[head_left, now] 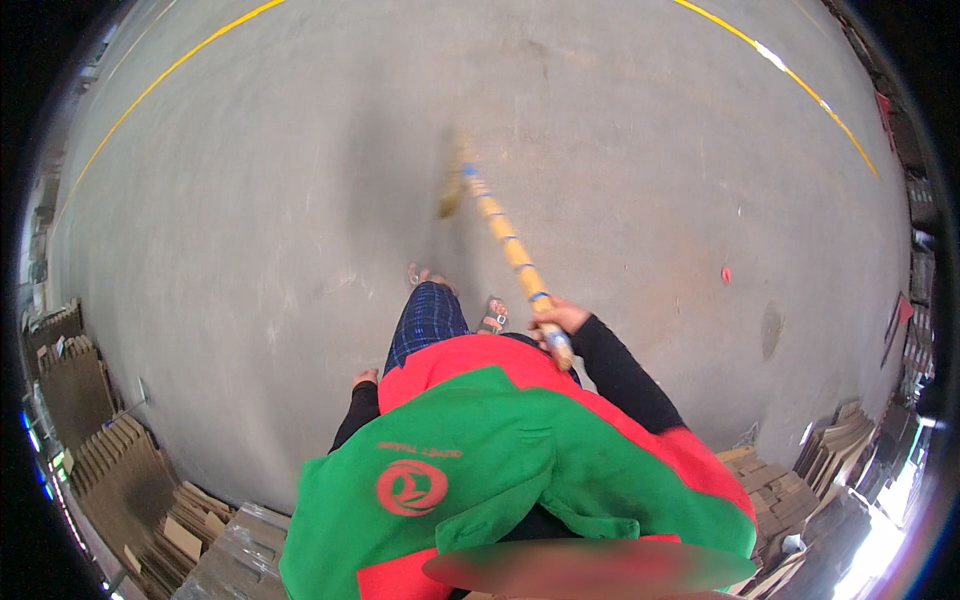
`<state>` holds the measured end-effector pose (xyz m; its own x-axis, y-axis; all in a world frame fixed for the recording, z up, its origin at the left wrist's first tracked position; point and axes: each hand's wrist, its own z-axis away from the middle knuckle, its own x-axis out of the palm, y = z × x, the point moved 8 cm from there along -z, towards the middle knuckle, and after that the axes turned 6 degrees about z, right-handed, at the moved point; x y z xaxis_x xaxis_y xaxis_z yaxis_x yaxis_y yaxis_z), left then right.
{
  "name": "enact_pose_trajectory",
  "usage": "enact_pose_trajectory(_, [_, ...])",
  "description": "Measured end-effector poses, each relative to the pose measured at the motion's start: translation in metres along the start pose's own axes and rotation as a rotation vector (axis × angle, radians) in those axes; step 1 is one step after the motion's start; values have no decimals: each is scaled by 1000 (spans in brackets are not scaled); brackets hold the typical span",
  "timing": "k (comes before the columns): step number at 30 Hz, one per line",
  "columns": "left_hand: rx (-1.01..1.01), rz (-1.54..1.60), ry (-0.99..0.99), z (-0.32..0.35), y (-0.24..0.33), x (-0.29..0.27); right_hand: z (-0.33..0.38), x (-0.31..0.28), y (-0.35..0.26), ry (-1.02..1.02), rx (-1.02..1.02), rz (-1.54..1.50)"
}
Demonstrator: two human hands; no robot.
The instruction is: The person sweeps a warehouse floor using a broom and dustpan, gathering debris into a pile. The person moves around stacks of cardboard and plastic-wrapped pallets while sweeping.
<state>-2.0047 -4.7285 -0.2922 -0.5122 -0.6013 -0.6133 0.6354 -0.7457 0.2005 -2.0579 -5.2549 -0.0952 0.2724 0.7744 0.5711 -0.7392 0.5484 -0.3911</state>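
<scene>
My right hand (pixel 562 318) is wrapped round the upper part of a broom (pixel 508 238). Its yellow stick is ringed with blue bands and slants away from me, up and to the left. Motion smears the yellowish-brown head at the far end, low over or on the grey floor (pixel 300 200), so I cannot tell whether it touches. My left hand (pixel 366 377) hangs beside my left hip, away from the broom. Little of it shows past the black sleeve, and its fingers are too small to make out.
Stacks of flat brown cardboard (pixel 75 400) line the left side, with more cardboard (pixel 840 440) at the lower right. A small red scrap (pixel 726 274) lies on the floor to my right. Yellow lines (pixel 170 70) mark the floor ahead. My sandalled feet (pixel 493 316) are just below the broom.
</scene>
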Motion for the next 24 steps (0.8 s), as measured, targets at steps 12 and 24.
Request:
enact_pose_trajectory(12, [209, 407, 21, -110, 215, -150, -284, 62, -128, 337, 99, 568])
enact_pose_trajectory(24, [41, 303, -138, -195, 297, -193, -134, -160, -179, 1106, 128, -189])
